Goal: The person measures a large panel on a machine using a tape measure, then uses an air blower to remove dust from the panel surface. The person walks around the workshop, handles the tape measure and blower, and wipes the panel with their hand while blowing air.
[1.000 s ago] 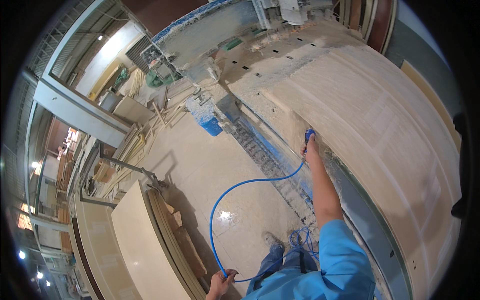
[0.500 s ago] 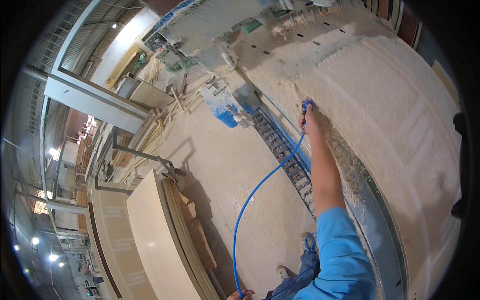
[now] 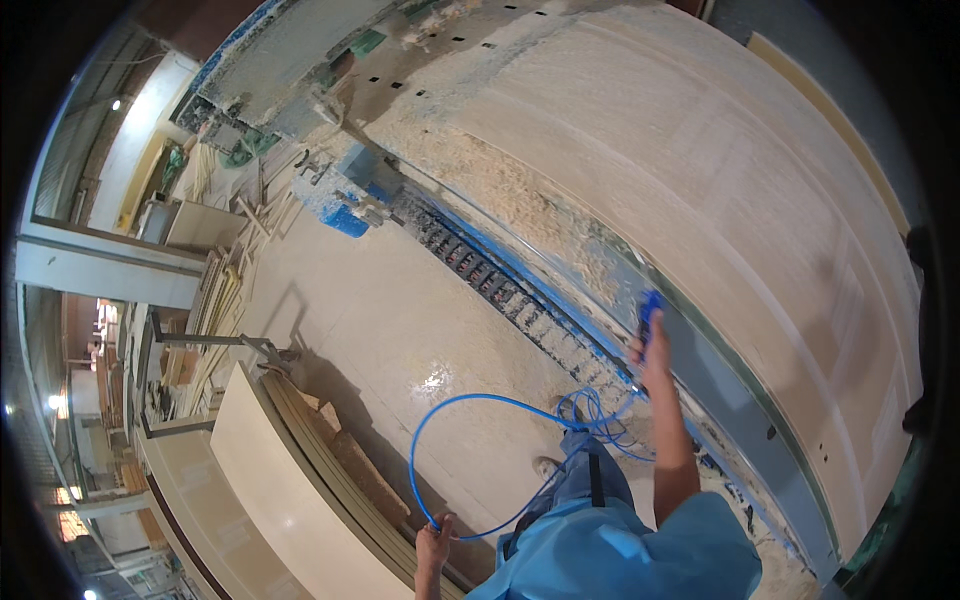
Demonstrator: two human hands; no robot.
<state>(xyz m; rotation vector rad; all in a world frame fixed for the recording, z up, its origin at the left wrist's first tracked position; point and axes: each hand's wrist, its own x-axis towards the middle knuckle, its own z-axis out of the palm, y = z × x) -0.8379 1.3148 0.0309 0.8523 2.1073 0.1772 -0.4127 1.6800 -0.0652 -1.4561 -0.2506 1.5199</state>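
My right hand (image 3: 655, 352) is closed round a blue air blow gun (image 3: 651, 305), held over the blue-grey side of a machine bed (image 3: 735, 395). A thin blue air hose (image 3: 482, 397) loops across the floor side of the bed, with several coils lying near my legs. My left hand (image 3: 434, 541), low in the picture, grips this hose. Beyond the blow gun, pale sawdust (image 3: 500, 185) covers the bed's side ledge. A large, dusty flat board (image 3: 700, 160) lies on the bed beside it.
A dusty cable chain (image 3: 470, 265) runs along the bed's floor side to a blue machine part (image 3: 345, 215). Stacked boards (image 3: 290, 500) stand at left on the floor. Wood strips (image 3: 225, 290) lie behind them, by a metal frame (image 3: 110, 270).
My right hand has drawn the blow gun nearer to me along the bed's side. More bare blue-grey ledge shows beside it. My left hand, with the hose, has come further into view.
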